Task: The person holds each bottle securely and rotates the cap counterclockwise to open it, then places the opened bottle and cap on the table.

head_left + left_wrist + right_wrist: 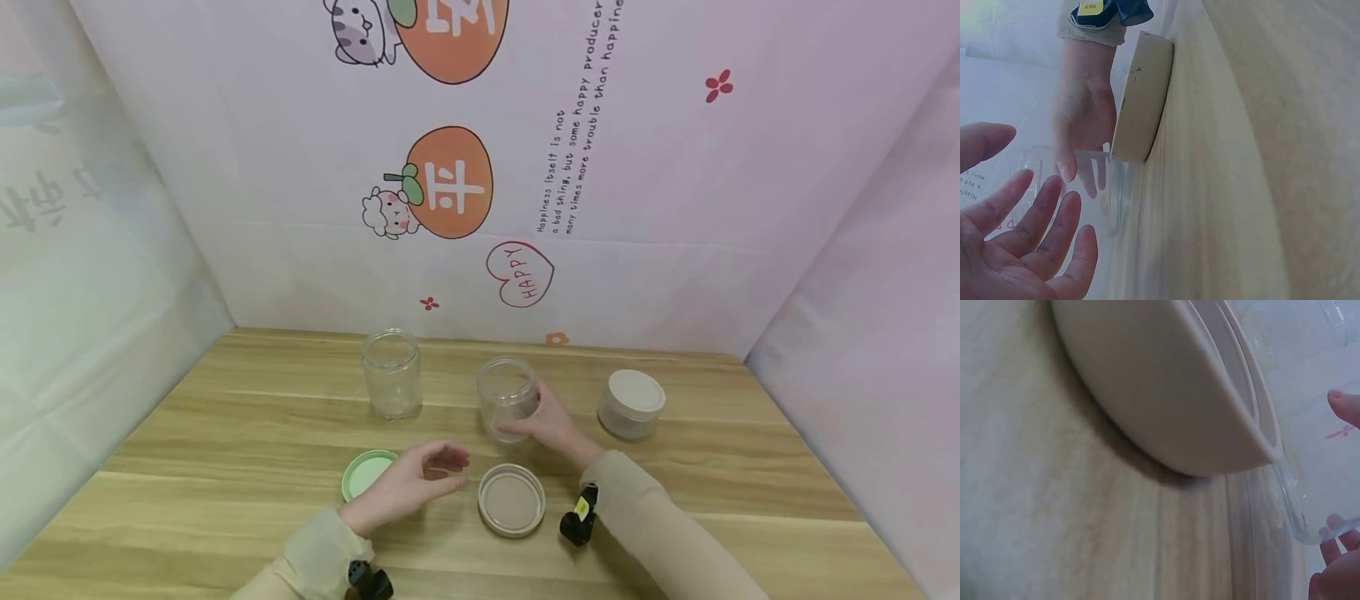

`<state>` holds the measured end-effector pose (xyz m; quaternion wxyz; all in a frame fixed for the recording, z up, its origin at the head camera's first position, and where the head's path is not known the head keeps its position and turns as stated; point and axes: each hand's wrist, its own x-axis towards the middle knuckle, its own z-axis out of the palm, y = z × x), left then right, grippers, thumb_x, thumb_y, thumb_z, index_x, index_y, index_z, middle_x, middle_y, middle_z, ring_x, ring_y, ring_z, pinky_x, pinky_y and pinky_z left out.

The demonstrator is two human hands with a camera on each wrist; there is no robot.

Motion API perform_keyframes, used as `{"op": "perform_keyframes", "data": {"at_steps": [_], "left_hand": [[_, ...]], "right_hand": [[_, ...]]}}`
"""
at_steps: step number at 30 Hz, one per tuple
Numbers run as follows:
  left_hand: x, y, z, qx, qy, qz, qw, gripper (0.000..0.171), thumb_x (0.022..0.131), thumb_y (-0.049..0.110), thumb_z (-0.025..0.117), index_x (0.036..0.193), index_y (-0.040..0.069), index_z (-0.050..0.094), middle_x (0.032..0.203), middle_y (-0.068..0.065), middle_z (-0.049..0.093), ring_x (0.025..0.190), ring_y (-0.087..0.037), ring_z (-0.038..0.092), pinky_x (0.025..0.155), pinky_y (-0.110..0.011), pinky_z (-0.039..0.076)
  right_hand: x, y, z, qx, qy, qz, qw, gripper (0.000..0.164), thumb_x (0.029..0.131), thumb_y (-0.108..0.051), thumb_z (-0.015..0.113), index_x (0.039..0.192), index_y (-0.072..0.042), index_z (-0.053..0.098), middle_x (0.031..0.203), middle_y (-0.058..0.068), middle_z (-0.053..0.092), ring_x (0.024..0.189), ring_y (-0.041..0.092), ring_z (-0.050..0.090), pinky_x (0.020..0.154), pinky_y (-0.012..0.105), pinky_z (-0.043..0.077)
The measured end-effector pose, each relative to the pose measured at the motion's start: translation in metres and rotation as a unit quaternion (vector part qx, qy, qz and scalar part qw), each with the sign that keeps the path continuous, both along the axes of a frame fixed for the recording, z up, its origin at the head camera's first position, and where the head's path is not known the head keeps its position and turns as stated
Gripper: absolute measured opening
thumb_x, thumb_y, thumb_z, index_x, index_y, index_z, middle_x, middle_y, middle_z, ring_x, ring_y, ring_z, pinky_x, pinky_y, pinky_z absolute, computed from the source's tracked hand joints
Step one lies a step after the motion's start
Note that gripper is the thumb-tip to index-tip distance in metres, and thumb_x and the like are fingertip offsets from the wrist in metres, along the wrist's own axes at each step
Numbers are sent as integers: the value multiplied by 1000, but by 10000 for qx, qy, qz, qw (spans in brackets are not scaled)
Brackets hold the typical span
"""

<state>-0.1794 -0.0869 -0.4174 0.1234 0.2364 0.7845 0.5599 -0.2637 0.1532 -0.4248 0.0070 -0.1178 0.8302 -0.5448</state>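
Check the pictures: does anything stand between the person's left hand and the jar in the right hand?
Nothing visible stands between the left hand and the jar. The right hand grips the jar's right side, leaving its left side uncovered. The beige lid lies nearer the person, outside that gap.

Three jars along the back of the table (247, 417): left jar (394, 385) left of centre, middle jar (498, 407) just right of centre, right hand (553, 423) around its right side, right jar (627, 423) farther right, capped. And below, right lid (512, 502) lies before the middle jar; left lid (365, 472), lower left, sits partly behind the left hand (412, 483).
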Motion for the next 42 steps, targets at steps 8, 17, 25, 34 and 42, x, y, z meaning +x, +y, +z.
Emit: {"op": "perform_keyframes", "data": {"at_steps": [8, 17, 25, 34, 42], "left_hand": [[-1, 2, 1, -5, -20, -74, 10000, 35, 91, 14, 62, 121, -4, 56, 119, -18, 60, 112, -30, 57, 97, -43, 47], [-3, 11, 4, 16, 85, -23, 10000, 35, 90, 14, 63, 120, -3, 57, 119, -17, 61, 112, -29, 57, 97, -42, 47], [-4, 21, 10, 83, 153, -20, 9998, 34, 90, 11, 62, 120, -5, 56, 118, -19, 61, 111, -31, 58, 97, -44, 48], [-5, 28, 11, 161, 219, -67, 9996, 35, 90, 9, 62, 120, -7, 55, 118, -22, 61, 110, -32, 57, 96, -41, 48], [-3, 29, 12, 215, 317, -12, 9993, 35, 90, 10, 62, 119, -7, 55, 118, -23, 60, 109, -33, 58, 95, -41, 49]], "right_hand": [[-5, -1, -1, 14, 73, -121, 9999, 98, 64, -10, 87, 143, 1, 29, 129, 27, 46, 118, 39, 48, 103, 53, 38], [-12, -3, -1, 92, 144, -85, 9998, 101, 64, -12, 87, 145, -1, 27, 130, 23, 49, 121, 39, 47, 105, 53, 36], [-3, 5, 7, -42, -94, -290, 9995, 95, 70, -16, 84, 145, -7, 26, 131, 23, 51, 123, 37, 46, 105, 55, 35], [20, 25, 13, -467, -327, -335, 9978, 82, 81, -11, 74, 146, -6, 23, 135, 27, 45, 127, 42, 42, 109, 54, 31], [48, 50, 14, -706, -472, -321, 9959, 67, 87, -12, 67, 143, -8, 30, 138, 26, 43, 126, 38, 44, 103, 48, 41]]}}
